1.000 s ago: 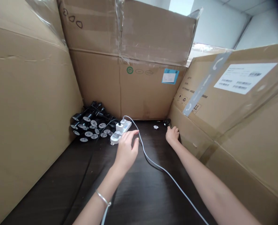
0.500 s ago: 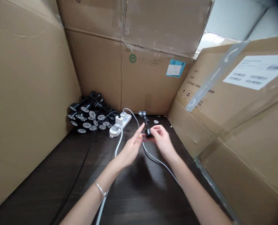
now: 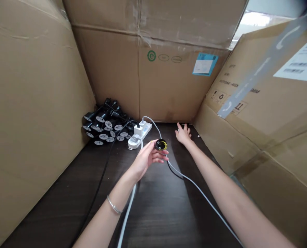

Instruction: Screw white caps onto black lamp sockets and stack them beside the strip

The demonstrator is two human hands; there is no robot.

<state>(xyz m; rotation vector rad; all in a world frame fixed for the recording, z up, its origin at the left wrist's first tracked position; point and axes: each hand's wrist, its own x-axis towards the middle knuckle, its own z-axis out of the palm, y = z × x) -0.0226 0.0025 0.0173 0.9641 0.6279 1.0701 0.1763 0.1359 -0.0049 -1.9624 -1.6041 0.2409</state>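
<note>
My left hand (image 3: 147, 160) holds a black round part (image 3: 161, 144) near the middle of the view. The part's open end faces me and shows yellow wire inside. My right hand (image 3: 183, 134) reaches to the back of the dark table, close to the rear box, with its fingers spread over the surface. A small light bit shows by its fingers, too small to tell what it is. Left of my left hand lies a white power strip (image 3: 133, 142) with plugs in it. Black parts with round white end discs (image 3: 103, 136) are piled at the back left.
Cardboard boxes stand at the left (image 3: 34, 103), back (image 3: 169, 93) and right (image 3: 277, 131) of the dark table (image 3: 158, 213). White cables (image 3: 205, 196) and a black cable (image 3: 101, 179) run across the table towards me.
My right hand has let go of the black part and moved to the back right. My left hand now holds the part, its open end turned to me. The view has shifted slightly.
</note>
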